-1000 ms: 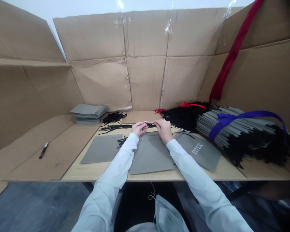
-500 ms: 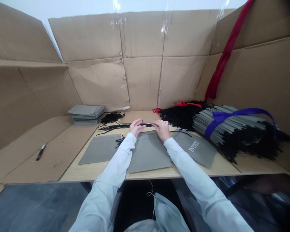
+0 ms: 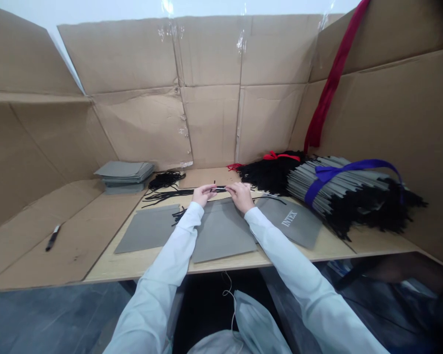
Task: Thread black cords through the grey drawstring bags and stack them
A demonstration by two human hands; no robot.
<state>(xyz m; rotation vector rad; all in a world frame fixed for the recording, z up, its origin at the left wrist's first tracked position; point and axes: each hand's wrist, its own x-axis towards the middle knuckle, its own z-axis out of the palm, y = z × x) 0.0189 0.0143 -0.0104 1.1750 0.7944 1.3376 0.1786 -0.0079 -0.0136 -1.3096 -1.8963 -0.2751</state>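
Over the top edge of a grey flat pouch, my left hand and my right hand are close together. Both pinch a thin whitish rod, one hand at either side of its visible stretch. The rod's light tip shows past my right hand. A short black cord end stands up near my left fingertips; whether it is on the rod I cannot tell. Black cords lie behind and left of my hands. A second grey pouch is to the left, and one printed INTEX to the right.
At the back left are a stack of grey pouches and a heap of black cords. A purple-tied bundle of pouches and red-tied black cords stand right. A marker lies left. Cardboard walls enclose the table.
The rod's light tip now reaches out to the right of my right hand. My hands stay close together in a pinch. The whole view has shifted slightly.
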